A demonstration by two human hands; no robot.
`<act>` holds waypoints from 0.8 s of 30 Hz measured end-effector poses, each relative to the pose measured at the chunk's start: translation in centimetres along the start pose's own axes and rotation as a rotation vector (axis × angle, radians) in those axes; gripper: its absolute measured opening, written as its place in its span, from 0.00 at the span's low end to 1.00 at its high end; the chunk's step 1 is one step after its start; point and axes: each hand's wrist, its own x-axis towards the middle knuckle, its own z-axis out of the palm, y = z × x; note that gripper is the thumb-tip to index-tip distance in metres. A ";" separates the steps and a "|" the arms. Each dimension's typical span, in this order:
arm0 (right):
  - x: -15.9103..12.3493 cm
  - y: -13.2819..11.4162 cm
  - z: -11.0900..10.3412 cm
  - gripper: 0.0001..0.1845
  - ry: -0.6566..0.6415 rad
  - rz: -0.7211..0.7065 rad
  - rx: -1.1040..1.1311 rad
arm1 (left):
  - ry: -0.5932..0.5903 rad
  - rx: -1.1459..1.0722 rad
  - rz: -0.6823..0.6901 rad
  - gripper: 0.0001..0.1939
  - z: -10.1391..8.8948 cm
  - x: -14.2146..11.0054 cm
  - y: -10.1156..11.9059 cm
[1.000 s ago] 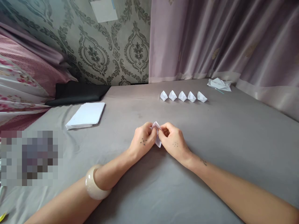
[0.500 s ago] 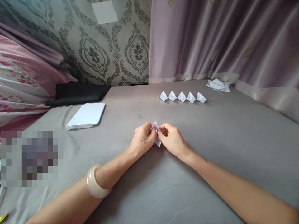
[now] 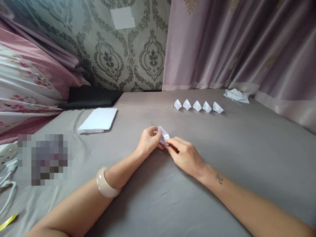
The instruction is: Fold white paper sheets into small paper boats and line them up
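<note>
I count two hands on my feed, both on one small folded white paper (image 3: 163, 134), which sits between them just above the grey cloth (image 3: 138, 207), near the middle of the view; whether it touches the cloth I can't make out. The left hand (image 3: 148, 141) has it pinched, thumb on the near face and fingers mostly hidden behind. The right hand (image 3: 187, 154) has thumb and forefinger drawn nearly together on the paper's lower right edge; its other fingers are curled under and I see little of them. Beyond, I count five folded paper pieces (image 3: 197, 106) in a row, each standing apart from the next. To the left lies one stack of white paper (image 3: 97, 119); its sheets are too tight for me to count. One paper heap (image 3: 236, 95) lies at far right, its pieces overlapping too much to number, with one thin bluish stick (image 3: 237, 102) beside it. One pale bangle (image 3: 106, 184) circles the left forearm (image 3: 74, 207). At the left edge, one white power strip (image 3: 7, 153) and one yellow strip (image 3: 8, 222) are cut off by the frame, and one pixelated patch (image 3: 49, 158) hides whatever lies there.
</note>
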 end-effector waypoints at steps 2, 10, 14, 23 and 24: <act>0.0 0.3 0.2 0.09 0.008 -0.021 -0.019 | -0.012 -0.010 -0.023 0.06 0.0 0.0 0.2; 0.0 0.2 0.2 0.09 0.016 -0.070 -0.003 | 0.005 0.007 -0.004 0.16 -0.3 0.4 0.0; 0.5 0.5 0.2 0.09 -0.001 -0.063 0.019 | 0.045 0.036 0.071 0.18 -0.6 1.1 -0.8; 9.8 5.2 -0.4 0.11 -0.019 0.138 -0.185 | 0.219 0.000 0.121 0.17 -1.0 2.5 -1.1; 11.0 5.8 -0.3 0.11 -0.024 0.156 -0.199 | 0.213 0.007 0.118 0.17 -1.0 2.5 -1.1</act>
